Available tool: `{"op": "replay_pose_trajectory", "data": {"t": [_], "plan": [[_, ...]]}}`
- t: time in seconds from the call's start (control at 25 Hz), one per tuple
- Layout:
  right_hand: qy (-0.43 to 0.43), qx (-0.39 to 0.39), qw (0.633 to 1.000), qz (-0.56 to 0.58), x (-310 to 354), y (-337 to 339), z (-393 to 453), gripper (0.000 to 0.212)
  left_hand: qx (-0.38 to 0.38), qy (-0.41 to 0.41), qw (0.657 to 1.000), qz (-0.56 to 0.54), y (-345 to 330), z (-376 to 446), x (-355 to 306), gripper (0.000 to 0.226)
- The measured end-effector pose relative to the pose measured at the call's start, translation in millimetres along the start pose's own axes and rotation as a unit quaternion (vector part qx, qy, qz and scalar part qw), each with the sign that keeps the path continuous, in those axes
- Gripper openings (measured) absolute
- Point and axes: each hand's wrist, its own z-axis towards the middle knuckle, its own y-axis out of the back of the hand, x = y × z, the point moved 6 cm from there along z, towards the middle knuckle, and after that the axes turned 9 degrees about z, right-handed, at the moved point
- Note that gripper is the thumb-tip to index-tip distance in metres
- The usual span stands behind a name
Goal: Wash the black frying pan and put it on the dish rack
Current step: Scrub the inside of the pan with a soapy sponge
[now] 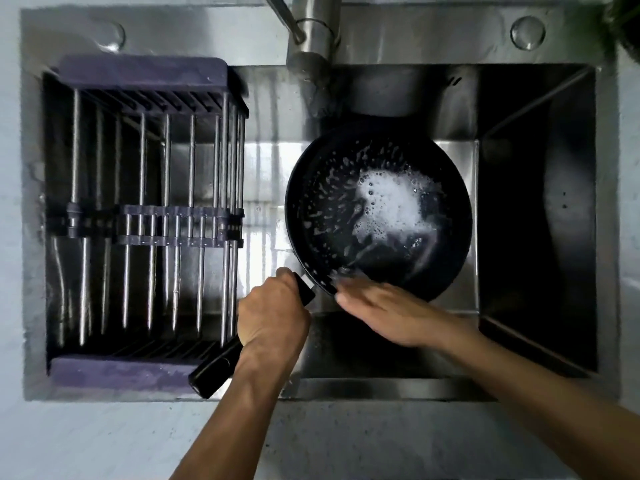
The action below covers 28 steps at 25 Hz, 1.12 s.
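The black frying pan (379, 209) is held over the steel sink, with white soap foam and water inside it. My left hand (273, 315) grips its black handle, which points down-left toward the counter edge. My right hand (384, 311) lies flat with straight fingers against the pan's near rim, fingertips blurred at the wet edge. The dish rack (145, 216), purple-ended with metal bars, spans the left part of the sink and holds nothing.
The faucet (310, 50) stands at the back centre, its spout above the pan's far edge. The sink (533, 216) is deep and dark to the right of the pan. A pale countertop (104, 441) runs along the near side.
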Motion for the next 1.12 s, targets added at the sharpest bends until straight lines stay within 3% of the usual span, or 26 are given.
{"op": "replay_pose_trajectory", "data": {"t": [0.08,0.12,0.2,0.28,0.36,0.44,0.52,0.56,0.68,0.8,0.88,1.0,1.12], "plan": [[-0.011,-0.016,0.998,-0.052,-10.0,29.3,41.9,0.068,0.001,-0.006,1.0,-0.001,-0.3,0.8,-1.9,0.03],[-0.04,-0.047,0.989,-0.136,-35.3,49.1,45.7,0.072,0.0,-0.005,1.0,-0.001,-0.5,1.6,-2.1,0.03],[-0.094,-0.088,0.969,-0.21,-67.3,57.4,16.8,0.09,-0.002,-0.002,1.0,0.009,0.5,1.7,-0.1,0.029],[-0.035,-0.038,0.992,-0.116,-44.3,18.9,3.1,0.094,-0.006,-0.004,1.0,0.011,1.7,0.4,-1.3,0.028],[0.042,-0.019,0.999,0.0,-10.1,12.9,40.2,0.074,-0.002,-0.009,1.0,0.008,0.3,0.4,-2.1,0.028],[-0.018,-0.087,0.996,0.001,-19.0,54.0,67.9,0.064,0.0,-0.01,1.0,-0.002,-0.5,2.0,-1.9,0.028],[-0.09,-0.156,0.982,-0.048,-53.0,68.5,41.2,0.066,-0.002,-0.012,1.0,0.004,1.3,1.0,-1.7,0.029],[-0.101,-0.125,0.986,-0.037,-57.9,51.1,25.2,0.067,-0.005,-0.013,1.0,0.007,2.2,1.1,-1.1,0.029],[0.011,-0.046,0.998,0.037,-9.9,21.3,43.9,0.061,-0.004,-0.017,1.0,0.009,-1.5,0.6,-1.9,0.029],[-0.073,-0.123,0.974,-0.175,-32.8,86.5,71.3,0.071,-0.009,-0.018,1.0,0.01,-3.4,3.5,-0.7,0.029],[-0.117,-0.105,0.951,-0.265,-51.8,72.4,38.2,0.086,-0.014,-0.014,1.0,0.017,-0.7,2.1,-0.6,0.028],[0.029,-0.068,0.97,-0.23,-14.2,28.8,56.6,0.061,-0.008,-0.018,1.0,0.016,-0.8,1.1,-1.9,0.029],[-0.073,-0.102,0.978,-0.167,-41.9,96.8,82.4,0.062,0.0,-0.013,1.0,0.011,-2.4,1.9,-0.5,0.03]]}}
